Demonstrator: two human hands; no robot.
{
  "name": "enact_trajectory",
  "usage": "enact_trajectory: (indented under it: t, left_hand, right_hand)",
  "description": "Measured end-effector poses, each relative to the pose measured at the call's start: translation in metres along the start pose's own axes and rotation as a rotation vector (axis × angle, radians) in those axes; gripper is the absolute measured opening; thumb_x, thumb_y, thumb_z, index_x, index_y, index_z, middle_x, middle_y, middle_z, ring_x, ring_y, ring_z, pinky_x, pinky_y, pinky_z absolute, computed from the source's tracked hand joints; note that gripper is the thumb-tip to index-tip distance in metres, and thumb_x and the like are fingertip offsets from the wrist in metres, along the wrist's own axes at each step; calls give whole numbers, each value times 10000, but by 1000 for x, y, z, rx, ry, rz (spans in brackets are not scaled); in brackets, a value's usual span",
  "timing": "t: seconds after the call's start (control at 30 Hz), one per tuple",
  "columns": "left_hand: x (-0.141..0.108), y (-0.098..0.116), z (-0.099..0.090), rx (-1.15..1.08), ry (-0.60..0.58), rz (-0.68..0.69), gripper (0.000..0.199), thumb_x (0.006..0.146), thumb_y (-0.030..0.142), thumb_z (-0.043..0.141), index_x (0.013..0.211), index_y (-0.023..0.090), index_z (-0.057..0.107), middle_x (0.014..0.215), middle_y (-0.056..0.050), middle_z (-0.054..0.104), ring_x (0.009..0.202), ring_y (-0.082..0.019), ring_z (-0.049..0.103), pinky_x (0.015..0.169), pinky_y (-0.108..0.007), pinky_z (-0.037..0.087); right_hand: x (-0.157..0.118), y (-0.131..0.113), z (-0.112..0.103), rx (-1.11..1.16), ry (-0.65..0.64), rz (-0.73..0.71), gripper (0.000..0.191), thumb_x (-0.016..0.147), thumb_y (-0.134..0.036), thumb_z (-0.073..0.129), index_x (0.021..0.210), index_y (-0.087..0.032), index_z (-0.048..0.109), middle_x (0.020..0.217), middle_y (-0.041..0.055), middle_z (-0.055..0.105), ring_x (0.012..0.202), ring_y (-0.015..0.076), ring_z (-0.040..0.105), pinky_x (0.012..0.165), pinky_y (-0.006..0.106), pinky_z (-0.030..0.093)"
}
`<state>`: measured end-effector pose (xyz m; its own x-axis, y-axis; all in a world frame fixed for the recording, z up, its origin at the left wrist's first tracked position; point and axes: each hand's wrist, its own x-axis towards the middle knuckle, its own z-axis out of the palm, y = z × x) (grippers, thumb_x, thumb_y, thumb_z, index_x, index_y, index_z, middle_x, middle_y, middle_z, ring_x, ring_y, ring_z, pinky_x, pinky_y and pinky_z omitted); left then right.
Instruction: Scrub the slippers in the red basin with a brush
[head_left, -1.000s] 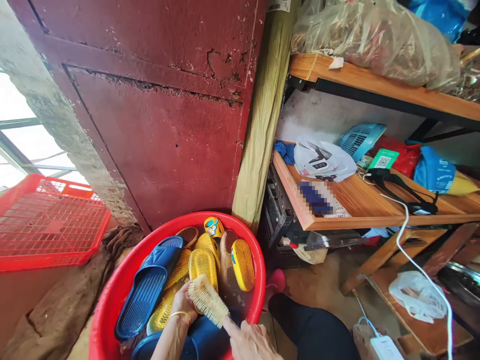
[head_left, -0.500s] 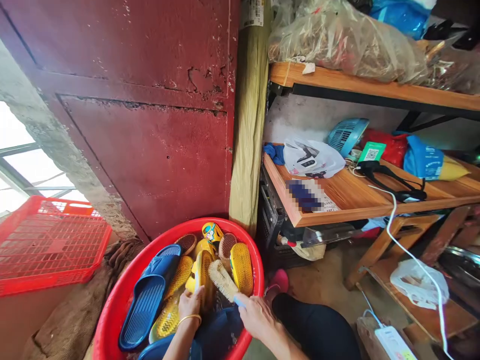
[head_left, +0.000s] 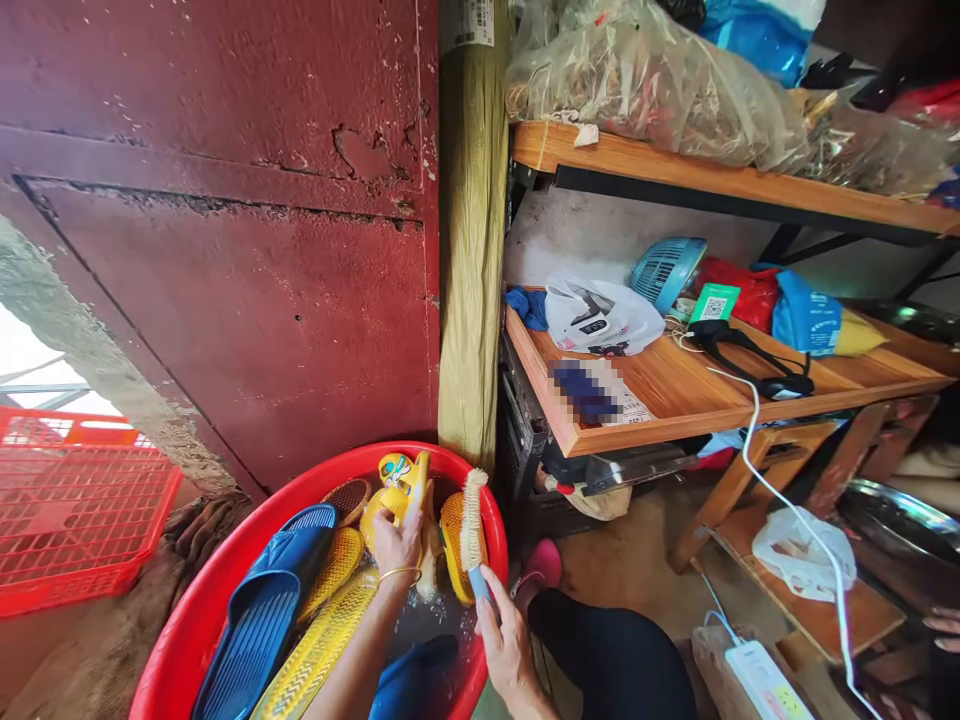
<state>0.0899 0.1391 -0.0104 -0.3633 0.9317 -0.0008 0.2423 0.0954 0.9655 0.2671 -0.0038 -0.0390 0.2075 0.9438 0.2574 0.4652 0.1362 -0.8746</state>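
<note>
Change noted: the left hand [head_left: 396, 542] has raised a small yellow slipper with a cartoon strap [head_left: 397, 482] near the far rim of the red plastic basin [head_left: 171, 680], and the scrub brush [head_left: 471, 525] now stands nearly upright, its pale bristles turned toward the slipper.

Left hand: closed on the slipper, fingers curled around its lower part. The slipper is tilted up and partly hidden behind the fingers, so the exact hold is probably, not certainly, at the sole. A gold bangle [head_left: 399, 575] sits on the wrist.

Right hand [head_left: 508, 652]: grasping the brush by its blue-tipped lower end, near the right rim of the basin, with the thumb and fingers closed around it. Brush and slipper are near each other, not seen touching.

Basin contents: soapy water [head_left: 427, 630] at the near side; a blue slide sandal [head_left: 255, 630] along the left wall; a yellow slipper sole [head_left: 319, 645] beside it, under the left forearm; a second yellow slipper [head_left: 457, 545] against the right wall.

Surroundings: a red metal door [head_left: 225, 300] rises behind the far rim. A red plastic crate [head_left: 75, 520] lies off the basin's left edge. A wooden shelf [head_left: 675, 405] stands to the right.
</note>
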Motion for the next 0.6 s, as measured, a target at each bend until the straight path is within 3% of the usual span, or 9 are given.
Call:
enact_trajectory:
  t: [0.13,0.23,0.3,0.37,0.6]
  left_hand:
    - [-13,0,9,215,59,262,446,803,285,596,1206,119,501,1373,-243,551,1336,-384,471,1122,-477,342]
    - [-39,-12,9,288,-47,298,325,846,265,536,1159,178,545,1234,-172,663,1205,-312,598,1069,-438,405]
    - [-54,-22,13,392,-272,200,279,896,303,483,1151,202,535,980,-98,735,963,-255,703,918,-378,492]
    - [-63,-28,20,490,-421,69,274,934,358,441,1153,208,511,822,-48,729,838,-231,722,805,-333,503]
    - [-60,-30,39,564,-404,-99,165,860,361,580,877,200,551,962,-175,729,1028,-332,690,878,-409,457]
  right_hand:
    - [-1,6,0,72,-8,16,615,998,-615,315,1321,-201,636,952,93,726,653,174,685,676,254,592]
    - [-1,13,4,194,17,72,633,1008,-591,328,1377,-145,584,772,54,694,589,153,643,627,226,571]
    - [0,17,8,262,66,104,638,1007,-576,359,1396,-113,563,695,31,660,554,146,615,587,216,553]
    - [0,20,10,293,72,123,638,1001,-570,385,1400,-104,558,640,10,628,523,147,592,553,219,538]
    - [-2,22,9,273,21,93,629,993,-578,395,1385,-123,579,674,23,636,553,153,605,593,224,542]
